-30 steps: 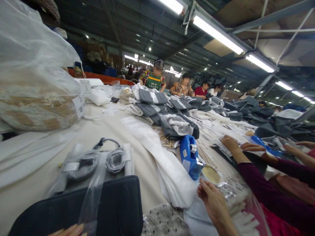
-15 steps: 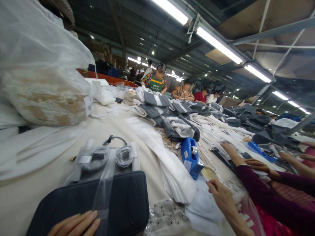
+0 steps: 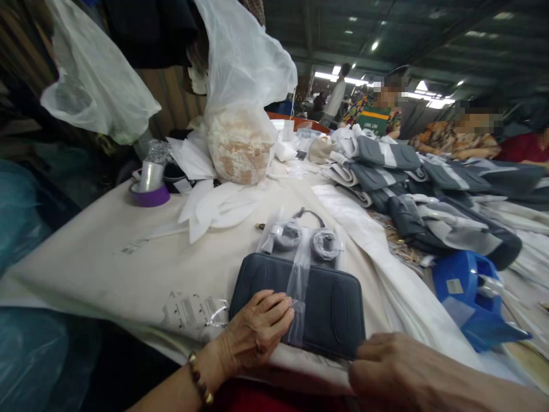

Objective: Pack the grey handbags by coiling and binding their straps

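Note:
A dark blue padded bag lies on the cloth-covered table in front of me, a clear plastic strip running over its middle. Behind its top edge sit two plastic-wrapped handle rolls and a thin dark loop. My left hand rests flat on the bag's lower left, fingertips at the strip. At the lower right corner of the bag is my right hand, fingers curled closed and slightly blurred; whatever they grip is hidden. Printed clear plastic shows at the left of the bag.
A blue tape dispenser stands at the right, near piled grey-blue bags. White sheeting runs alongside. A purple tape roll and a large plastic-wrapped bundle stand at the back left. Co-workers sit across the table.
The view has swung left. My right hand has come from beside the tape dispenser to the bag's lower right corner. My left hand stays on the bag.

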Available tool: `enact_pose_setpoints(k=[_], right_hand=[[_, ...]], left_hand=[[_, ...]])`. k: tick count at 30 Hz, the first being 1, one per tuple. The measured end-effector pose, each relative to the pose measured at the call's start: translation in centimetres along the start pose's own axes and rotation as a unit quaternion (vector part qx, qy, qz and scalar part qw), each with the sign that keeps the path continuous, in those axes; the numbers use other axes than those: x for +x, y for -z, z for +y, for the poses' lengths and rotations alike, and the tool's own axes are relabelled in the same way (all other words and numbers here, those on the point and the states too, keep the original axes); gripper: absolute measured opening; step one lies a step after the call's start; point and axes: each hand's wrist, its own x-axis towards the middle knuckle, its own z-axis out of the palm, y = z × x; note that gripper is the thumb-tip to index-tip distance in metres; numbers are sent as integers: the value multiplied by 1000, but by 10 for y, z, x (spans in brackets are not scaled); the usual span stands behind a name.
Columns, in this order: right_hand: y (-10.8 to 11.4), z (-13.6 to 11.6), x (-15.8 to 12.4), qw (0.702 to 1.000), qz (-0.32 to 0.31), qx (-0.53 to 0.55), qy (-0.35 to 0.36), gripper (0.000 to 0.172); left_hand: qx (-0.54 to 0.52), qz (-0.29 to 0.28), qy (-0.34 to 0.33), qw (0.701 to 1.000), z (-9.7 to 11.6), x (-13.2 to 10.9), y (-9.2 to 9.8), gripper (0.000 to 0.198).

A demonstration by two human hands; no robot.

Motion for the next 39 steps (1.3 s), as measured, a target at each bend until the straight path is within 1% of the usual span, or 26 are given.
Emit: enact_pose_setpoints(k=[1, 2, 3, 4, 6, 8, 11, 13, 16, 18, 22, 24, 25, 26, 29, 30, 32, 33, 35, 36, 38, 39], right_hand=[[4, 2, 20, 996, -85, 25, 25, 16], [6, 6, 38, 990, -134, 21, 35, 12], [6, 12, 55, 985, -164, 8, 48, 9], [4, 19, 70, 983, -177, -19, 46, 7], [-4, 32, 92, 979, -187, -61, 52, 7], [-14, 43, 105, 976, -194, -78, 56, 9], [-23, 52, 113, 977, -187, -77, 65, 11], [-25, 55, 116, 978, -183, -74, 72, 11], [-25, 55, 121, 976, -196, -67, 74, 13], [-24, 53, 126, 974, -210, -68, 54, 14], [-21, 46, 136, 967, -232, -93, -48, 14], [-20, 44, 140, 964, -234, -99, -81, 13], [-21, 45, 141, 965, -225, -99, -91, 12], [-21, 47, 142, 968, -212, -97, -97, 15], [-20, 63, 143, 977, -169, -76, -109, 43], [-18, 70, 143, 979, -158, -69, -111, 46], [-14, 83, 138, 982, -128, -66, -118, 40], [-12, 87, 133, 984, -102, -74, -126, 35], [-13, 88, 119, 987, -21, -96, -128, 16], [-17, 83, 110, 988, 31, -101, -114, 8], [-34, 67, 90, 986, 128, -87, -61, 18], [-45, 57, 80, 985, 158, -70, -27, 23]], left_hand=[[-6, -3, 1, 1000, 0, 0, 0, 29], [-12, -6, 2, 1000, 1, 0, 1, 29], [-18, -11, 3, 1000, 1, 0, 1, 29], [-24, -17, 4, 1000, 1, 0, 2, 29], [-33, -30, 8, 999, 0, 1, 3, 29], [-37, -34, 11, 999, -1, 1, 3, 31], [-33, -31, 13, 999, -2, 1, 3, 35], [-33, -33, 14, 999, -2, 0, 2, 35], [-43, -38, 11, 998, -3, 0, 2, 32], [-50, -39, 11, 998, -3, -1, 1, 32], [-53, -32, 11, 998, -3, -1, -1, 29], [-52, -31, 11, 998, -3, -1, -2, 28], [-52, -33, 11, 998, -3, -1, -2, 28], [-53, -35, 10, 998, -3, -2, -2, 28], [-49, -36, 8, 998, -2, -3, -2, 26], [-47, -35, 8, 998, -2, -3, -2, 26], [-42, -29, 6, 999, -2, -4, -1, 27], [-40, -25, 4, 999, -2, -4, -1, 27], [-35, -16, 1, 999, -3, -3, 0, 28], [-31, -12, 1, 999, -3, -2, 0, 29], [-25, -6, 1, 1000, -2, -1, 0, 28], [-25, -5, 0, 1000, -2, 0, 0, 28]])
